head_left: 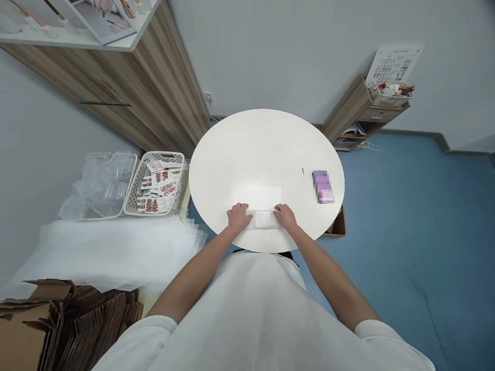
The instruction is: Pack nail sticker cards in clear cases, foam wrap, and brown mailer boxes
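Observation:
A thin, whitish, see-through sheet [260,195] lies on the white round table [263,139], close to its near edge. On the sheet's near part a small flat white rectangular packet [263,219] shows, perhaps beneath a layer of it. My left hand [238,218] grips the sheet at the packet's left, fingers bent and thumb toward the middle. At the packet's right, my right hand [285,216] pinches the sheet with curled fingers. Exactly how the fingertips meet the sheet is too small to tell.
A blurred purple item [323,186] lies on the table's right. To the left stand a white basket [182,178] of printed cards, clear plastic containers [102,183], stacked white sheets [108,250] and folded cardboard [77,330]. A cardboard box [340,225] sits below the table's right edge.

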`<state>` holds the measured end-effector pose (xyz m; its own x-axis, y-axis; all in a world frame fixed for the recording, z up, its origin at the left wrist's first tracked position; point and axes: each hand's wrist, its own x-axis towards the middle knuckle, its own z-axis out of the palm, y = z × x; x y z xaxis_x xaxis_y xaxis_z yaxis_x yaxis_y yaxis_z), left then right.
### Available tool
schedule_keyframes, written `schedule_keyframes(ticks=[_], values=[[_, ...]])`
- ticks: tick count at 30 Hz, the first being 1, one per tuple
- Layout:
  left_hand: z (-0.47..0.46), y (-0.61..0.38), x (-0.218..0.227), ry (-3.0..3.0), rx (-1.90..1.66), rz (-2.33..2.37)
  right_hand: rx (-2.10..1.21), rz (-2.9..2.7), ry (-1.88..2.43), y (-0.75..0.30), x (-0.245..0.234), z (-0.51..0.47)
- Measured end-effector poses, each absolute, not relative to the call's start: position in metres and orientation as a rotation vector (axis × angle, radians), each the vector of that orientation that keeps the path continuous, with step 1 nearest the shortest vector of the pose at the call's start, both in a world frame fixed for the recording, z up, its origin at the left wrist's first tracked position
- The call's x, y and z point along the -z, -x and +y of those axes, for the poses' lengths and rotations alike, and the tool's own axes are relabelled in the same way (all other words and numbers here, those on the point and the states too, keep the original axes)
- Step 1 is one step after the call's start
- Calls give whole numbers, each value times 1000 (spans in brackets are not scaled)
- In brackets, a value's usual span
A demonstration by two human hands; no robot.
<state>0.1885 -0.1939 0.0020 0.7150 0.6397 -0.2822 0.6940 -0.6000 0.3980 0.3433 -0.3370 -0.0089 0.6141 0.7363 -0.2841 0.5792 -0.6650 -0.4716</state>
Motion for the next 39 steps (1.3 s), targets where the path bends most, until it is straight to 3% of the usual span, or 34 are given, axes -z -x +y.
schedule_keyframes(ticks=[4,8,12,20,24,31,39], values=[[-209,-183,-15,-2742,-131,804,-346,-1298,2521,-332,-2,-345],[-228,-176,-17,-2859,-183,540,-302,-1400,2438,-310,-7,-355],[-242,-171,-6,-2869,-98,409,-402,-881,2514,-296,5,-369],[-242,-173,6,-2831,-60,464,-810,-221,2246,-318,11,-359],[-243,-172,6,-2813,-65,473,-911,-233,2158,-325,9,-353],[-244,-171,8,-2821,-71,479,-791,-374,2126,-315,1,-359],[-245,-171,9,-2827,-80,490,-880,50,1894,-313,-3,-356]])
